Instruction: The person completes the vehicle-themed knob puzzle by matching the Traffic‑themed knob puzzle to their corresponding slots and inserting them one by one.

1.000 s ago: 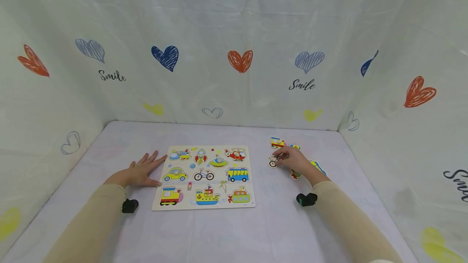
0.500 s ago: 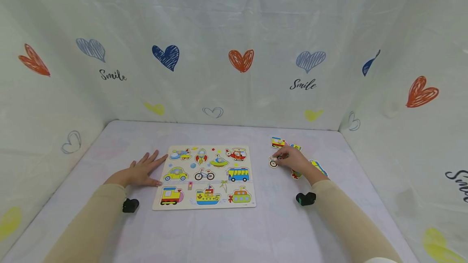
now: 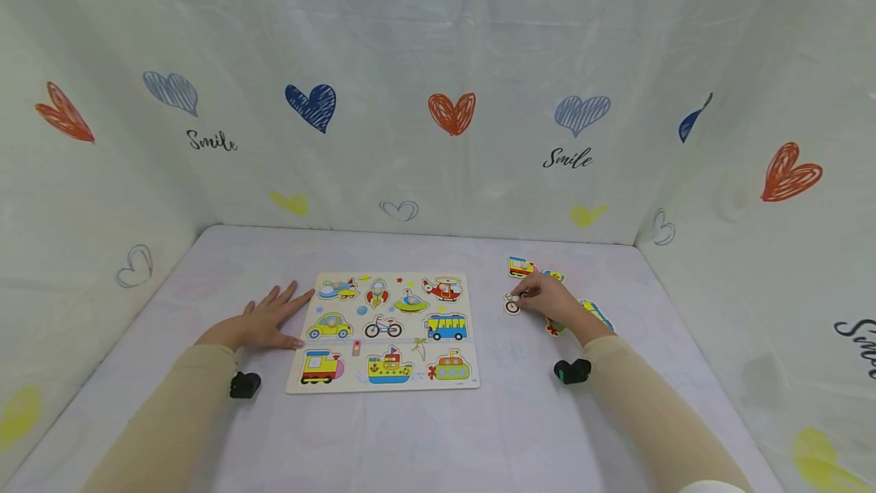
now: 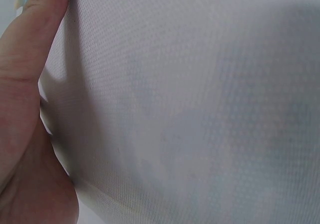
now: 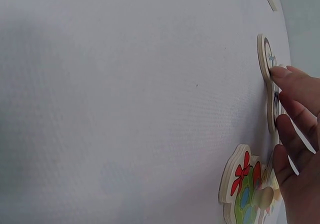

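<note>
Hands well apart. My left hand [image 3: 263,323]: fingers spread, holding nothing, thumb and index tips at the board's [image 3: 354,380] left edge. My right hand [image 3: 553,303], off past the board's right side: thumb and fingertips pinch the bike piece [image 3: 511,303], which sits at table level, well apart from my left hand. Train piece [image 3: 521,267] just beyond my right fingers; submarine piece [image 5: 243,186] nearer me, partly under that hand; blue-yellow piece [image 3: 598,313] right of my wrist.

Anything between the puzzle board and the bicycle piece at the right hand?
No: in the head view, only bare white tablecloth lies between the puzzle board and the bicycle piece.
</note>
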